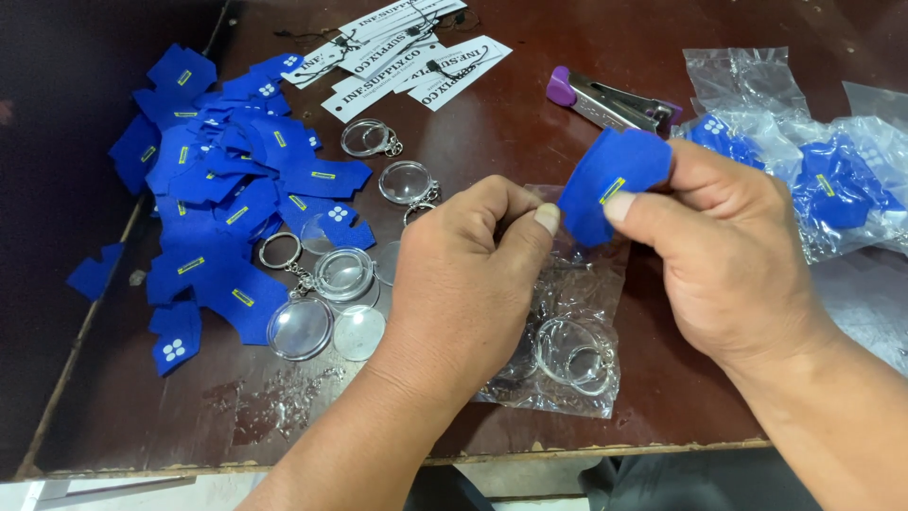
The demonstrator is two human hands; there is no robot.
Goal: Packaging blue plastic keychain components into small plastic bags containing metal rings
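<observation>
Hands meet over the middle of a dark brown counter (530, 132). The right hand (728, 255) pinches a small blue felt cutout (610, 185) between thumb and fingers, holding it up just above a clear plastic bag (567, 369) that lies flat on the counter with a round clear keychain inside. The left hand (473, 274) is curled closed, its thumb tip almost touching the lower edge of the blue cutout; whatever it grips is hidden behind its fingers, so I cannot tell what it holds.

To the left lies a loose heap of the same blue felt cutouts (227, 189), some with small yellow or white marks. Between that heap and the left hand sit several round clear keychain cases (326, 293) with metal rings. At the far edge lie white paper tags (407, 57) with black strings. A purple-and-silver stapler (610, 102) rests behind the right hand, and on the right are already filled plastic bags (832, 180) holding blue pieces.
</observation>
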